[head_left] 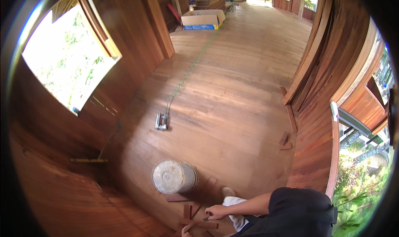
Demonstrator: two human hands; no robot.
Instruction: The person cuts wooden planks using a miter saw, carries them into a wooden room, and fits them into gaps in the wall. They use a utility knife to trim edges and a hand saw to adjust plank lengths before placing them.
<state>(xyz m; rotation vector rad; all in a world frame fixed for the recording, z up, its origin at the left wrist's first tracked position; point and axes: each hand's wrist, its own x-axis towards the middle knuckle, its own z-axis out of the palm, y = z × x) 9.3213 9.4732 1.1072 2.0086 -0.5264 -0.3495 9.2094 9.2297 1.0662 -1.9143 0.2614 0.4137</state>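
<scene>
At the bottom edge my left hand (186, 233) is partly cut off, its fingers closed round a short wooden piece (190, 226). My right hand (217, 212) reaches in from the right, fingers bent together; a small dark piece (205, 218) shows at the fingertips, too small to name. Close to both hands lie reddish-brown wood offcuts, among them a longer strip (205, 225) and a block (187, 212). A grey upturned bucket (168, 176) stands just beyond them, with another flat offcut (177, 198) by its base.
A silver tool (161, 121) with a green coiled hose (183, 84) lies on the plank floor (232, 112). A broom (89, 160) is by the left wall. Small blocks (284, 141) lie near the right wall; a cardboard box (203, 18) sits at the far end.
</scene>
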